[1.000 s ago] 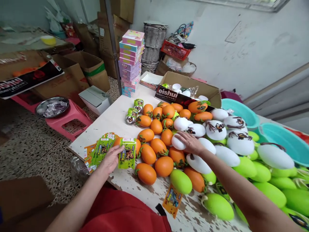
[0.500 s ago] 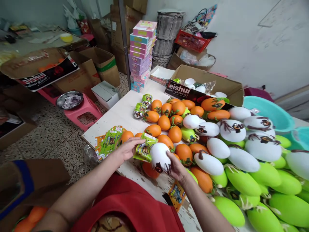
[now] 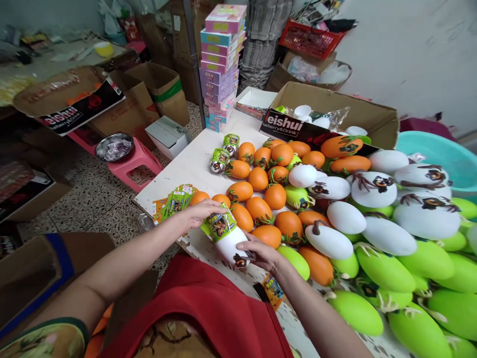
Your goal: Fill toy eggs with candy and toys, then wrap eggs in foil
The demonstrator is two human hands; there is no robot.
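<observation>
A white toy egg (image 3: 228, 247) with a dark eye-like patch near its lower end is between my hands, over the table's front edge. My left hand (image 3: 203, 213) pinches a green printed wrapper (image 3: 219, 226), which covers the egg's upper end. Around the egg's lower right side curl the fingers of my right hand (image 3: 261, 252). To the left lies a fanned stack of green and orange printed wrappers (image 3: 179, 200). Two white eggs with green wrappers (image 3: 219, 160) stand farther back.
Orange eggs (image 3: 258, 179), white eggs (image 3: 346, 217) and lime-green eggs (image 3: 387, 266) crowd the right of the table. Behind them are an open carton (image 3: 372, 117) and a turquoise basin (image 3: 439, 159). Stacked small boxes (image 3: 219, 74) stand at the back; a pink stool (image 3: 130, 166) is left.
The green wrapper was beside the egg and now sits over its upper end. Both hands and the egg have shifted slightly left, and the egg is tilted. The camera view has shifted too.
</observation>
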